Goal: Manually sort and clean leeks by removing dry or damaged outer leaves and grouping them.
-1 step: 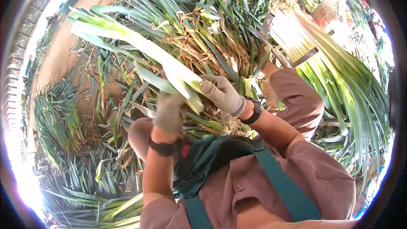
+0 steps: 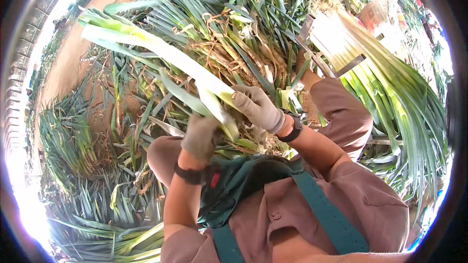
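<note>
A long green onion [image 2: 180, 61] slants across the view, its leafy tops at the upper left and its white shank running down toward me. My right hand [image 2: 258, 109], in a pale grey work glove, is closed around the lower end of it, thumb on top. A loosened outer leaf [image 2: 183, 92] hangs away from the shank, its pale base peeled downward. Against that leaf, my gloved left hand [image 2: 200, 136] is closed; motion blurs it, and its fingertips are partly hidden.
A heap of green onions with dry roots [image 2: 234, 58] lies just ahead. At right, a metal rack [image 2: 351, 65] carries a bundle of cleaned stalks [image 2: 385, 68]. Smaller piles [image 2: 73, 136] lie at left, with leaf scraps around my legs.
My left hand has shifted slightly right and down, and the loosened outer leaf has moved with it. The right hand and the onion have barely moved.
</note>
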`<state>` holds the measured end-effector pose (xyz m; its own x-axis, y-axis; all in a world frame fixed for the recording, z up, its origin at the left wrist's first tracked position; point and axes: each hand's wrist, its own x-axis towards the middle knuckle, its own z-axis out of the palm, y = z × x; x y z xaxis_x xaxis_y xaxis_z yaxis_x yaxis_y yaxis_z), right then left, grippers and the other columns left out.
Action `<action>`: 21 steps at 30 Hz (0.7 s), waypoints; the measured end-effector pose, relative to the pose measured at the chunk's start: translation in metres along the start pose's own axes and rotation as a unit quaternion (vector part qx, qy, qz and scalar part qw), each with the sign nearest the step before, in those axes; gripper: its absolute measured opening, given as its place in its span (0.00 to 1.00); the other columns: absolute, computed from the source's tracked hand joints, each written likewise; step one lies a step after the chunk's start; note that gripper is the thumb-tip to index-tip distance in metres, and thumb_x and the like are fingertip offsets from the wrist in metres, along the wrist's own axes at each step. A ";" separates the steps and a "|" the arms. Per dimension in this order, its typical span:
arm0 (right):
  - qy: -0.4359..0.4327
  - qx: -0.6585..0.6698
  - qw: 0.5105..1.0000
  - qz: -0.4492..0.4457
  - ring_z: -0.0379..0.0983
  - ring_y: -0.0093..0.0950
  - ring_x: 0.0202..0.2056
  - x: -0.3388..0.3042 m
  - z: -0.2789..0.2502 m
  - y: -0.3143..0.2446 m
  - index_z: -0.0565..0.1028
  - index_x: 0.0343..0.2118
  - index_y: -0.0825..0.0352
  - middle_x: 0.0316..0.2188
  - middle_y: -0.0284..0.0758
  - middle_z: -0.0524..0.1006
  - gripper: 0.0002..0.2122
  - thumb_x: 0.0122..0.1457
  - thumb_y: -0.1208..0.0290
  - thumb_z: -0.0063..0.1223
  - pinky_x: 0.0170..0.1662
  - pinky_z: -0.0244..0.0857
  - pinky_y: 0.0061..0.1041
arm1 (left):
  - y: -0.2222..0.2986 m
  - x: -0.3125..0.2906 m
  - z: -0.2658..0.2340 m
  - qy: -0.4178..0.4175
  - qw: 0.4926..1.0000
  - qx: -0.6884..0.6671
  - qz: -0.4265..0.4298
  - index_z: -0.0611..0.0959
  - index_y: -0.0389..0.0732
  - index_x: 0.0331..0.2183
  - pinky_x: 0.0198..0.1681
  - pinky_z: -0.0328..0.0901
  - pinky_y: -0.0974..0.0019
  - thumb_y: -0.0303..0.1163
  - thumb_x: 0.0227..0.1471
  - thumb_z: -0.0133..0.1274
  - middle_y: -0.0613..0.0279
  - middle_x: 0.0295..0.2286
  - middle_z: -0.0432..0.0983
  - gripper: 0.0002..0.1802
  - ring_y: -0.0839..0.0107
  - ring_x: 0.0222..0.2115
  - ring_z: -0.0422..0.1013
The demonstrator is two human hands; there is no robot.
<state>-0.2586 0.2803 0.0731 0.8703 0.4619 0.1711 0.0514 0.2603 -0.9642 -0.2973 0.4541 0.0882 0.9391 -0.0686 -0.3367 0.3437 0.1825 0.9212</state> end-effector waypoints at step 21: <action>0.190 -0.595 0.750 -0.219 0.73 0.45 0.37 0.059 0.012 -0.037 0.69 0.47 0.71 0.35 0.46 0.74 0.17 0.57 0.68 0.53 0.40 0.66 0.41 | 0.070 0.082 -0.019 0.072 0.896 -0.309 0.312 0.73 0.39 0.41 0.56 0.64 0.48 0.39 0.59 0.54 0.65 0.28 0.70 0.15 0.61 0.41 0.73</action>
<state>-0.2149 0.3087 0.1214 0.7077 0.2200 0.6714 0.5767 -0.7288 -0.3692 -0.1966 0.4795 0.1214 0.9235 0.3554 0.1441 -0.3553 0.6515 0.6703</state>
